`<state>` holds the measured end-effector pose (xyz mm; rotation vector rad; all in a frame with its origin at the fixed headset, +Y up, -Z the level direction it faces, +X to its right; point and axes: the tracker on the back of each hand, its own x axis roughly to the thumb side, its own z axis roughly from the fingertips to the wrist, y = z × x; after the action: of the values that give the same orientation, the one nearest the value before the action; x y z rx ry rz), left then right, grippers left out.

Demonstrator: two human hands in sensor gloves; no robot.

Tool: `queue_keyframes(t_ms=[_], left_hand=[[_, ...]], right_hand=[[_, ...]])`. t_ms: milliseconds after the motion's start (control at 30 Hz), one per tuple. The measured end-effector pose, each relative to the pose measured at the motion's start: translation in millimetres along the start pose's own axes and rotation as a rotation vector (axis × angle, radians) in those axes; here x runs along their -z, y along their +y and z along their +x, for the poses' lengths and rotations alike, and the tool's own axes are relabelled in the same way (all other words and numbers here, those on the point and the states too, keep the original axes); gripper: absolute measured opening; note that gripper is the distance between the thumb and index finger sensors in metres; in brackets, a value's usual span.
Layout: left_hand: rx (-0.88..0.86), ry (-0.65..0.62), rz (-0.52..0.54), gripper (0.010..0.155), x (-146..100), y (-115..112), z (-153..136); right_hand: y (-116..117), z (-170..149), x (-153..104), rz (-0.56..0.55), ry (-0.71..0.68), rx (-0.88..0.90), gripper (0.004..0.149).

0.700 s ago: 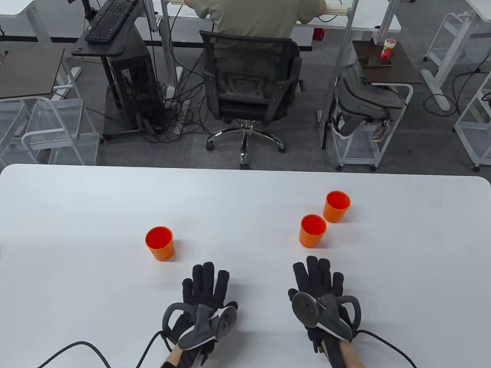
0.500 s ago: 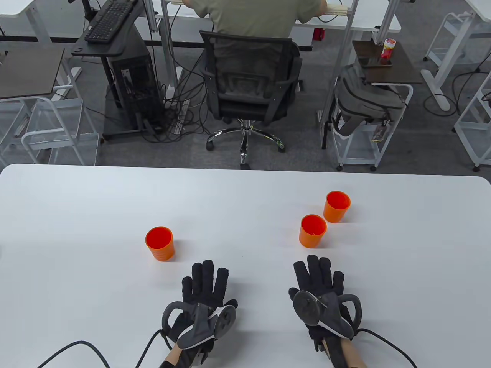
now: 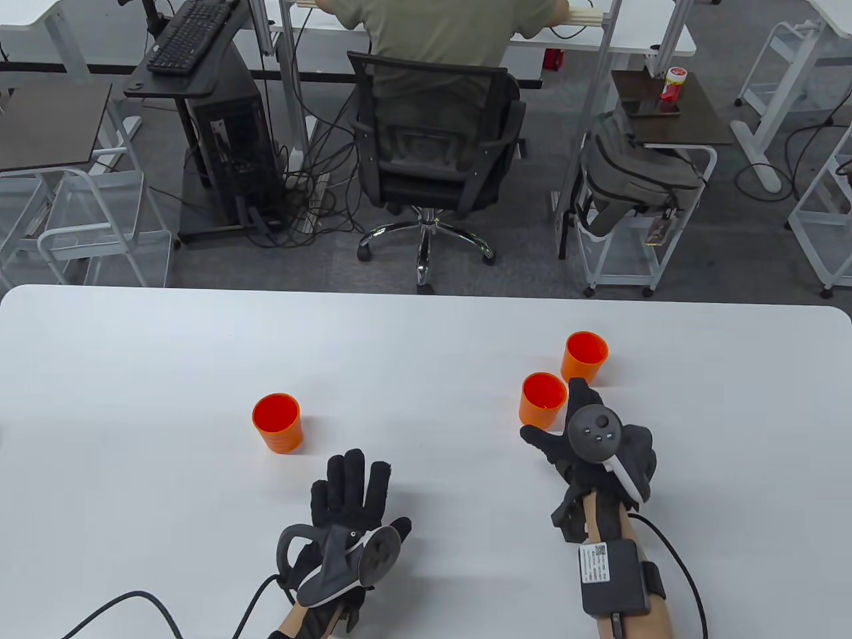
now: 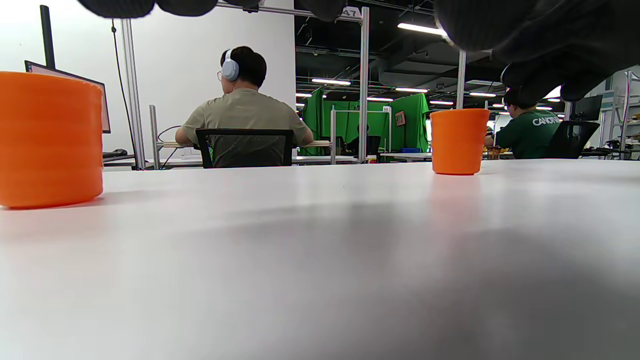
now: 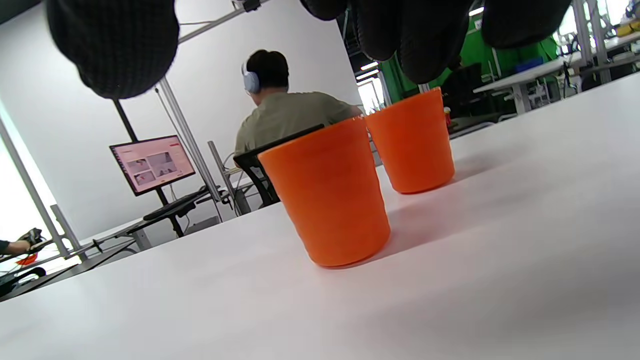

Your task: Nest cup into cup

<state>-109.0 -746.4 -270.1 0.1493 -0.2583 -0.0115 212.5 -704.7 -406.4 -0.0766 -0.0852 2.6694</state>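
Note:
Three orange cups stand upright on the white table (image 3: pixel 133 373): one at the left (image 3: pixel 277 423), a near right one (image 3: pixel 542 399) and a far right one (image 3: pixel 584 358) close behind it. My right hand (image 3: pixel 554 432) is raised and open just behind and right of the near right cup, thumb toward it, not touching. In the right wrist view the thumb (image 5: pixel 115 45) and fingers (image 5: pixel 425 35) hang spread above the near cup (image 5: pixel 330 195) and far cup (image 5: pixel 412 142). My left hand (image 3: pixel 369 499) lies open and flat on the table, right of the left cup (image 4: pixel 50 140).
A cable (image 3: pixel 133 599) trails from my left wrist along the table's front edge. Beyond the far edge a person sits in an office chair (image 3: pixel 436 153) among desks and carts.
My right hand has lifted off the table, turned on its side and moved forward to the near right cup. My left hand has shifted slightly left. The cups have not moved.

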Motion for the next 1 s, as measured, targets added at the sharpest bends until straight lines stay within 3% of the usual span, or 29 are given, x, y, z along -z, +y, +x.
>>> queue_keyframes(t_ms=[267, 567, 800, 1000], left_hand=[[-0.008, 0.025, -0.010, 0.088, 1, -1, -7], [0.011, 0.021, 0.008, 0.089, 1, 0, -8], [0.016, 0.030, 0.000, 0.089, 2, 0, -12], [0.022, 0.040, 0.003, 0.089, 1, 2, -14]], right_hand=[[28, -6, 52, 0.093, 0.116, -0.040, 0.108], [33, -11, 62, 0.081, 0.133, 0.007, 0.100], [19, 5, 40, 0.085, 0.020, 0.039, 0.100], [2, 47, -19, 0.106, -0.194, 0.037, 0.101]])
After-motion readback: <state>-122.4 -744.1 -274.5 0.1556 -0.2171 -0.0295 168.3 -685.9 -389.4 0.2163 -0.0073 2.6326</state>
